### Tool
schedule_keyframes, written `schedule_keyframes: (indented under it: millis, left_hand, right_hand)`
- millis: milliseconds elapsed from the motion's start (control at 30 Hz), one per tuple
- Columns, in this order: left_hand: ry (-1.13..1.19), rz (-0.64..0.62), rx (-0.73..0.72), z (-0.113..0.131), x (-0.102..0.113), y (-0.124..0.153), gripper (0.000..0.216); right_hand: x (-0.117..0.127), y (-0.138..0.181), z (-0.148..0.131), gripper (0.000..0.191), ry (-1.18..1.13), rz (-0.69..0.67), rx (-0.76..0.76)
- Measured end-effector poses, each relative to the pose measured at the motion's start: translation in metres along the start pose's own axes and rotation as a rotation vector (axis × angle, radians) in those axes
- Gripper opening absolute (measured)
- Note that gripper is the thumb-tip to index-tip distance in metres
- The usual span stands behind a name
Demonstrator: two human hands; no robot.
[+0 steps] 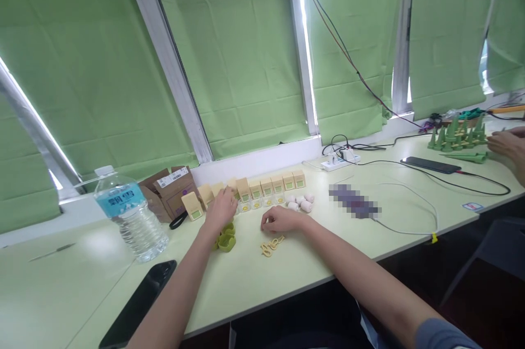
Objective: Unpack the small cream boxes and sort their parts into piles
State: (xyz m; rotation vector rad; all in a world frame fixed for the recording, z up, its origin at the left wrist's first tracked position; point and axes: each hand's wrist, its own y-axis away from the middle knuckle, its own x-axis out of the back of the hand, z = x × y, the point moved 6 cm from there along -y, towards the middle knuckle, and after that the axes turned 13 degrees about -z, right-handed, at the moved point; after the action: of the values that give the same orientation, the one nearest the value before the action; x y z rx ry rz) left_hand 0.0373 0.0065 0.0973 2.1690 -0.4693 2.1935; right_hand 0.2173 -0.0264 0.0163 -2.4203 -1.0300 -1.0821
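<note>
My left hand [222, 208] reaches into a row of small tan boxes [244, 190] with green labels, its fingers closed at the box tops and partly covering them. Whatever it grips there is hidden. Resting on the table, my right hand [283, 220] has its fingers curled in, and I cannot make out what is inside them. Just below it lie yellow ring-shaped pieces [267, 249]. Several small clear containers with yellow marks [256, 204] stand before the boxes. To the right is a cluster of pale pink-white rolls [305, 205]. Olive-green cups [226, 240] sit beside my left forearm.
A water bottle [129, 215] and an open brown carton [169, 194] stand left. A black phone [139, 302] lies near the front edge. Rightward are a power strip [340, 161], cables, another phone [430, 165], green cone pieces [455, 135] and another person's hand [508, 146].
</note>
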Motion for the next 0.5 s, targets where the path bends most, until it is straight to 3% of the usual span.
schedule_keyframes:
  millis: [133,233,367,500]
  left_hand:
    - [0.093,0.057,0.026,-0.020,0.001,-0.069,0.056]
    - [0.058,0.015,0.036,-0.029,-0.009,-0.105,0.061]
    - [0.058,-0.043,0.078,-0.042,-0.020,-0.125,0.046]
    - [0.023,-0.046,0.167,-0.058,-0.018,-0.122,0.038]
  right_hand:
    - [0.000,-0.001,0.001,0.022,-0.014,0.003,-0.007]
    - [0.000,-0.002,0.003,0.022,-0.016,0.009,-0.018]
    - [0.000,-0.003,0.003,0.024,-0.004,0.011,-0.007]
    - [0.001,-0.004,0.002,0.023,-0.002,0.005,-0.012]
